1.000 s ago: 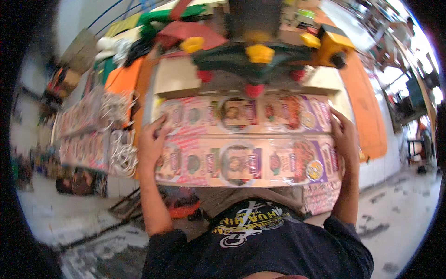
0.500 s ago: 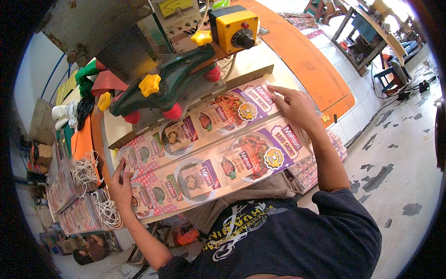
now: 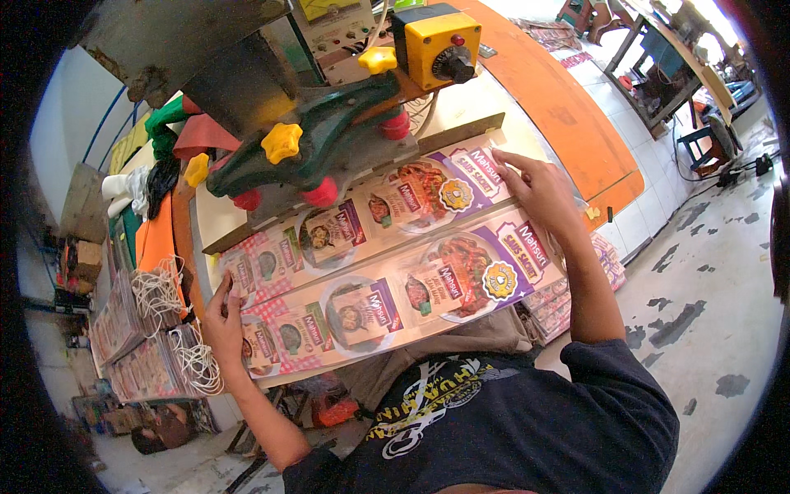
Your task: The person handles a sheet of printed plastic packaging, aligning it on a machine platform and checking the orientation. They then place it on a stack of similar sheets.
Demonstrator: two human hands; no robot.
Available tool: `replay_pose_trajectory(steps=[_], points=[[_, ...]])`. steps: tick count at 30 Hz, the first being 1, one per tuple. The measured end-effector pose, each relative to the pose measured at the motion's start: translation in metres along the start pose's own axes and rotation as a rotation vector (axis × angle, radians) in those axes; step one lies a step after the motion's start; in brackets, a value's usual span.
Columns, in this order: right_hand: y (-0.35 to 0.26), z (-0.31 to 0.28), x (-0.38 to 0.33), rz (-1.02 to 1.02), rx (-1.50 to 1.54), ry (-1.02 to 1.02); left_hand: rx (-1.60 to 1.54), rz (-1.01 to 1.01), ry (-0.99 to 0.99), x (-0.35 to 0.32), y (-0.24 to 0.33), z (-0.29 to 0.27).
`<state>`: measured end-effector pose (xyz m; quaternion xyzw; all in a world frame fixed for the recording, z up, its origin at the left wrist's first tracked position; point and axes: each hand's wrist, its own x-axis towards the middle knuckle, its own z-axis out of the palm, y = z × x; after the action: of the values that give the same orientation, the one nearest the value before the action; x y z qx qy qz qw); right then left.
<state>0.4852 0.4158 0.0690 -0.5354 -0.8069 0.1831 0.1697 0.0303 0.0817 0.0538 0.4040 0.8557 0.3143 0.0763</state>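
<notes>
Two long printed plastic sheets (image 3: 387,309) with food pictures and purple and red panels lie side by side on the pale work table. At the left end, my left hand (image 3: 222,323) grips the edge of the far printed sheet (image 3: 344,221) between thumb and fingers. My right hand (image 3: 539,193) pinches the same sheet at its right end, fingers bent over the corner. The far sheet's long edge lies along a metal bar (image 3: 461,132), under a dark green press arm (image 3: 325,123) with yellow knobs and red feet.
A yellow control box (image 3: 436,51) with a black dial stands on the machine. The orange table top (image 3: 568,107) curves round to the right. Bundles of printed sheets (image 3: 152,366) with white cords (image 3: 193,362) lie at left, and another stack (image 3: 550,311) sits below my right arm.
The whole view has shifted slightly, so everything appears a little further right. Both hands stay at the same ends of the far sheet, with no clear movement against the machine.
</notes>
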Motion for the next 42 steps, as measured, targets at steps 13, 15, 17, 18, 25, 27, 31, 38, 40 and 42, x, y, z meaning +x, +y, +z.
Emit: replay_pose_trajectory(steps=[13,15,17,18,25,27,31,38,40,42], points=[[-0.01,-0.007,-0.002,0.052,0.035,-0.04,-0.04,-0.03,0.002,-0.002,0.004,0.0],[-0.013,-0.01,-0.002,0.076,0.047,-0.068,-0.049,-0.044,0.002,-0.002,0.006,0.0],[-0.013,-0.011,-0.002,0.083,0.045,-0.078,-0.07,-0.06,0.004,-0.003,0.007,0.001],[-0.013,-0.01,-0.002,0.078,0.037,-0.074,-0.086,-0.07,0.008,-0.003,0.005,0.003],[-0.014,-0.012,-0.003,0.065,0.002,-0.076,-0.094,-0.078,0.003,-0.004,0.011,0.002],[-0.012,-0.011,-0.002,0.065,0.0,-0.076,-0.057,-0.092,-0.008,-0.003,0.015,0.0],[-0.006,-0.007,-0.001,0.031,0.0,-0.055,-0.088,-0.094,-0.013,-0.003,0.007,0.0],[0.002,0.0,-0.001,-0.001,0.01,0.002,-0.064,-0.069,-0.006,-0.004,0.019,0.0],[-0.004,-0.005,-0.001,0.02,0.006,-0.025,-0.033,-0.085,-0.026,-0.005,0.019,-0.003],[-0.008,-0.008,-0.001,0.028,0.009,-0.054,-0.071,-0.073,-0.018,-0.006,0.013,-0.002]])
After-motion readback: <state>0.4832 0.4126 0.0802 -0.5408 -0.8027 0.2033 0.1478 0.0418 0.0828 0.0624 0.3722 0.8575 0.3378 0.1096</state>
